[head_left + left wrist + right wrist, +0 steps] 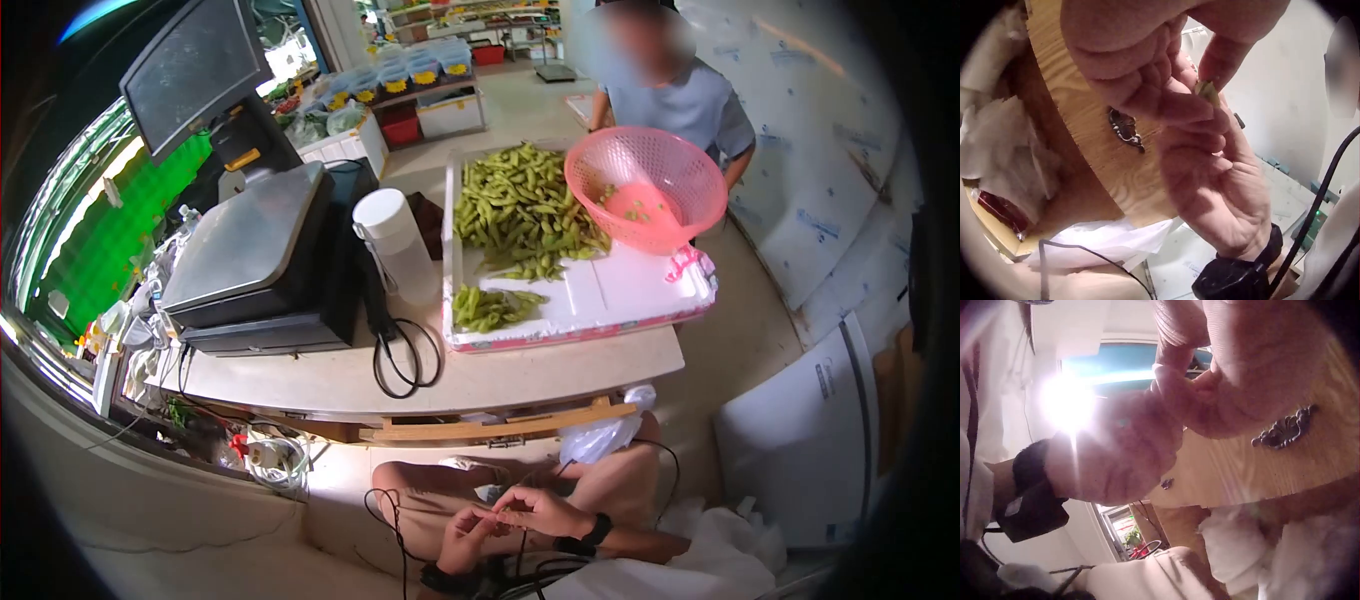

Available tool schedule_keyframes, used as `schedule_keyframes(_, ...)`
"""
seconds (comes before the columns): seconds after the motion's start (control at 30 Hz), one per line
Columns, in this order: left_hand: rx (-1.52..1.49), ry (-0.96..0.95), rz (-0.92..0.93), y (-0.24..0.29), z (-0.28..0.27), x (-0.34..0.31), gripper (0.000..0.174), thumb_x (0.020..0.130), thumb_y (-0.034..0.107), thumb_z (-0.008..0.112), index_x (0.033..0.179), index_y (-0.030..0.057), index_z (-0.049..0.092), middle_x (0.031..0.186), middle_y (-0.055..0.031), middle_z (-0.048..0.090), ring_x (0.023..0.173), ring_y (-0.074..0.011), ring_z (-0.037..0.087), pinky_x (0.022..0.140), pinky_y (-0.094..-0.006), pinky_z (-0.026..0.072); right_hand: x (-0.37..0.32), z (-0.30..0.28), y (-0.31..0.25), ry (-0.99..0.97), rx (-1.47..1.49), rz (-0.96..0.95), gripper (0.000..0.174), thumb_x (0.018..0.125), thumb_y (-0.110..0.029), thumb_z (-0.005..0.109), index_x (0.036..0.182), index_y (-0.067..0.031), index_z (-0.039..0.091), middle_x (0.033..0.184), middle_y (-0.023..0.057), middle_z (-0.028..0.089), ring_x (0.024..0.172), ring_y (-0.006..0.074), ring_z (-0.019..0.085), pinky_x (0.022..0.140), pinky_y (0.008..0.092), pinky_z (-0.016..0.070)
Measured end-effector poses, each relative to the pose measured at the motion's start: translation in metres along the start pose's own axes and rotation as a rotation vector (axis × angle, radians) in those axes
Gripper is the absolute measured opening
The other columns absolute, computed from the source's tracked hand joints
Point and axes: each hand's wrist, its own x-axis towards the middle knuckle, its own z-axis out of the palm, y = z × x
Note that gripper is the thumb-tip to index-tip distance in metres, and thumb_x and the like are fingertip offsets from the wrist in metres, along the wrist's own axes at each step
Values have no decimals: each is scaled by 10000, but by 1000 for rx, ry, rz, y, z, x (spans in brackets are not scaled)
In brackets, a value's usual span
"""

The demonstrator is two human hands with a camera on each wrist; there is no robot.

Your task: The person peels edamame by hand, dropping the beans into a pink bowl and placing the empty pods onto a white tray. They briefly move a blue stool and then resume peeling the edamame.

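Both hands meet low in the head view, over the person's lap. The left hand (463, 538) (1141, 56) and the right hand (548, 512) (1254, 369) have curled fingertips touching, pinching a small green pod (1208, 92) between them. In the right wrist view, fingers mostly hide the pod. Up on the table, a large heap of green pods (515, 205) and a smaller pile (490, 308) lie in a white foam tray (630, 300). A pink basket (650, 225) holding several green beans rests tilted on the tray's right side.
A scale (245, 250), a white-lidded bottle (395, 240) and a looped black cable (410, 385) are on the table (560, 365). Its wooden drawer edge (500, 428) is just beyond the knees. Thin black cables hang around the hands. A person (670, 100) stands behind the basket.
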Motion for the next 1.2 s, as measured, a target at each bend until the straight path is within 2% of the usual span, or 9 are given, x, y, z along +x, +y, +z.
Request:
schedule_keyframes(0.2,176,-60,45,21,20,16,71,916,65,592,934,-4,592,852,-72,652,770,-140,629,717,-263,504,-15,-5,-16,72,22,-73,213,958,-165,545,1110,-16,556,964,11,602,851,54,552,747,216,473)
schedule_keyframes(0.3,276,-57,35,15,24,20,98,913,85,602,933,-10,595,839,-74,666,771,-139,644,707,-270,515,-18,-9,-16,147,-140,-218,178,939,-114,531,1083,-10,549,932,24,597,821,68,556,723,227,471)
schedule_keyframes(0.53,873,-58,232,14,35,19,163,852,110,671,964,-2,629,798,-123,686,740,-180,681,672,-279,523,-19,-9,3,217,-260,-77,101,861,-30,532,961,-29,517,842,16,541,793,71,527,697,232,450)
schedule_keyframes(0.8,876,-95,400,48,58,43,151,813,71,684,944,13,634,814,-135,674,742,-234,679,671,-300,515,-3,-14,-38,358,-339,-294,104,860,-32,505,960,-19,482,794,60,512,755,107,509,675,264,445)
schedule_keyframes(0.93,841,-115,396,46,57,46,139,813,89,688,914,10,635,801,-135,670,743,-234,680,669,-301,512,-13,-26,-45,237,-318,-184,138,867,-35,513,1003,-15,501,885,31,537,794,92,522,710,250,456)
schedule_keyframes(1.0,789,-131,286,34,49,41,141,820,104,689,907,7,636,794,-126,667,737,-210,670,667,-295,504,-18,-28,-46,187,-294,-162,147,871,-43,519,1014,-13,507,910,22,541,802,88,525,716,247,458)
schedule_keyframes(1.07,687,-81,190,12,33,39,147,827,117,689,910,6,638,805,-117,666,745,-181,650,676,-282,494,-23,-28,-46,129,-335,-77,184,891,-73,509,1071,-34,524,812,-6,550,594,34,473,507,205,393)
schedule_keyframes(1.13,735,-56,192,7,28,36,143,841,110,681,923,2,635,858,-101,656,775,-152,626,699,-270,489,-21,-27,-40,122,-363,-115,243,914,-117,520,1143,-40,541,757,-14,551,600,33,487,516,203,403)
schedule_keyframes(1.2,753,-95,252,7,30,33,104,903,65,607,930,-31,577,817,-66,646,739,-108,625,680,-245,510,-27,-24,-57,129,-346,65,270,932,-136,501,1181,-43,547,730,-9,570,607,43,515,536,203,426)
